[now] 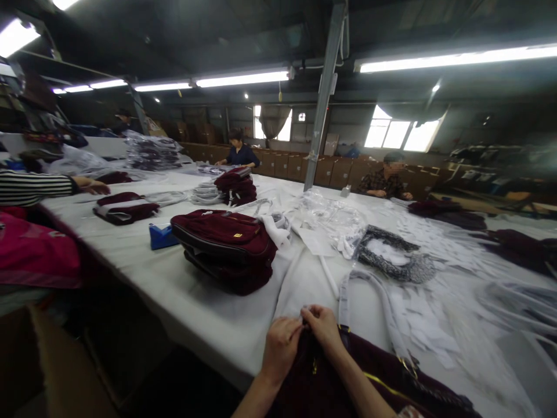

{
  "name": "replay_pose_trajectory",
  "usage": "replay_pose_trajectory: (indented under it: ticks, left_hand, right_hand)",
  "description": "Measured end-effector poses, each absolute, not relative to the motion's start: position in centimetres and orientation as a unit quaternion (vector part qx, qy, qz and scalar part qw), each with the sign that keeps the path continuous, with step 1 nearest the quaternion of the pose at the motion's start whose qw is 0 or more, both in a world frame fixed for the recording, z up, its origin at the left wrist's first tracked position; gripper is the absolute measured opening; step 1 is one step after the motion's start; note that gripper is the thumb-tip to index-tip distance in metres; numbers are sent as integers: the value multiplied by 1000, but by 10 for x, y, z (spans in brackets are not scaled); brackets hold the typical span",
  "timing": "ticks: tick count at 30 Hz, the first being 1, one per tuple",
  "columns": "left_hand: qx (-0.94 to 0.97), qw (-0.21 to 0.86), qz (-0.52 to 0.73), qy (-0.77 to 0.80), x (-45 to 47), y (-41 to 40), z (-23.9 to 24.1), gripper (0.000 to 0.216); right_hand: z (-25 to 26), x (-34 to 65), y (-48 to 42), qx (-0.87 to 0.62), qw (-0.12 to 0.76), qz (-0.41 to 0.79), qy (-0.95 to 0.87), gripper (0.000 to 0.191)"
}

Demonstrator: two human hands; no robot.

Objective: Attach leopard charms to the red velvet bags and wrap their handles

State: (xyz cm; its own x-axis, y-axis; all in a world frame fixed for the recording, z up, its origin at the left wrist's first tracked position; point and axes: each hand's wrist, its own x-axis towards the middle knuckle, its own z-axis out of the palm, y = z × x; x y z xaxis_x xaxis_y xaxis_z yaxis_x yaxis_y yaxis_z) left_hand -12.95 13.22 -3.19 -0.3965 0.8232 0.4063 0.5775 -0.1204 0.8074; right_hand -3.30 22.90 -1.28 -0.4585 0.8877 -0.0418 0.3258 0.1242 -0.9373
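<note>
A dark maroon handbag (361, 360) with gold zips and a handle (380, 290) in pale wrapping lies at the table's near edge. My left hand (281, 343) is closed in a pinch at the bag's upper left end. Against it, fingertips meeting, my right hand (322, 328) pinches at the same spot. What sits between the fingers is too small and covered to make out; a gold zip pull (314, 366) hangs just below. Beyond my hands, to the left, stands a pile of maroon bags (224, 241) with a gold emblem on the top one.
A blue tape dispenser (162, 236) stands beside the pile. Clear plastic wrapping (333, 217), a black-and-white patterned piece (394, 255) and white scraps (426, 325) cover the table's right side. A co-worker's striped sleeve (37, 187) reaches in from the left. Further bag stacks (236, 184) lie beyond.
</note>
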Motion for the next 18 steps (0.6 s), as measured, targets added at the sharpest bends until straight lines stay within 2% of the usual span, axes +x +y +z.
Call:
replay_pose_trajectory:
  ticks: [3, 6, 11, 15, 18]
  left_hand:
    - [477, 141, 542, 678, -132, 135, -31, 23]
    - [422, 165, 574, 682, -134, 138, -30, 29]
    - [386, 115, 606, 686, -133, 130, -20, 29]
    - [425, 120, 545, 712, -121, 110, 0, 25]
    - [486, 161, 456, 728, -96, 91, 5, 28]
  right_hand:
    - [-4, -23, 238, -446, 274, 500, -690, 44]
    - [12, 4, 238, -444, 266, 485, -705, 41]
    - [26, 45, 204, -385, 203, 328, -838, 34]
    - [21, 37, 181, -439, 176, 225, -852, 31]
    - [17, 26, 179, -433, 175, 233, -853, 23]
